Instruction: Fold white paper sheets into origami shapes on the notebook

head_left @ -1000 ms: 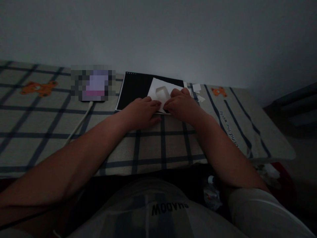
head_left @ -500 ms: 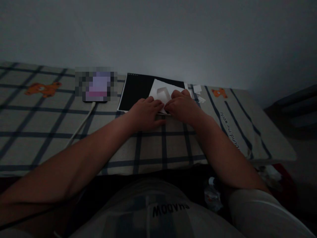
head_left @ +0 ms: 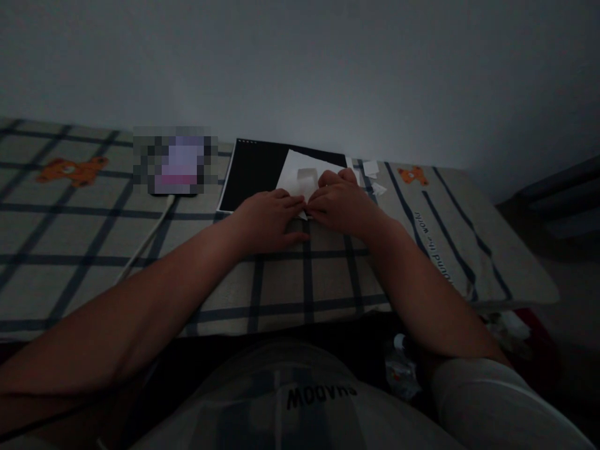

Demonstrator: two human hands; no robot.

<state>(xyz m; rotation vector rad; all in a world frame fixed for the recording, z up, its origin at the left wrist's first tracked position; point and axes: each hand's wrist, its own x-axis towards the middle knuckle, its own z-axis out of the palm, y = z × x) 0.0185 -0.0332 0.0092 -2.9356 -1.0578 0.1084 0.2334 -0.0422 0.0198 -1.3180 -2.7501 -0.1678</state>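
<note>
A white sheet of paper (head_left: 289, 164) lies at a slant on a flat black board or folder (head_left: 250, 169) with a pale edge. On it shows a smaller greyish-white piece (head_left: 307, 179), possibly a fold or flap. My left hand (head_left: 272, 219) rests with outstretched fingers on the sheet's near edge, thumb spread apart on the cloth. My right hand (head_left: 342, 203) is closed, its fingertips pinched at the paper's near corner beside my left fingertips. Its curled fingers cover the right part of the sheet, and exactly what is between them is hidden.
Small white paper scraps (head_left: 375, 178) lie right of the board. A blurred-out phone (head_left: 180, 165) with a pale cable (head_left: 145, 240) lies left on the checked tablecloth (head_left: 225, 281). The wall stands behind. Below the table's edge are a clear bottle (head_left: 400, 369) and a red container (head_left: 544, 350).
Both hands have shifted very slightly left and down in view, as has most of the scene. The fingertips have come closer together at the paper's near corner.
</note>
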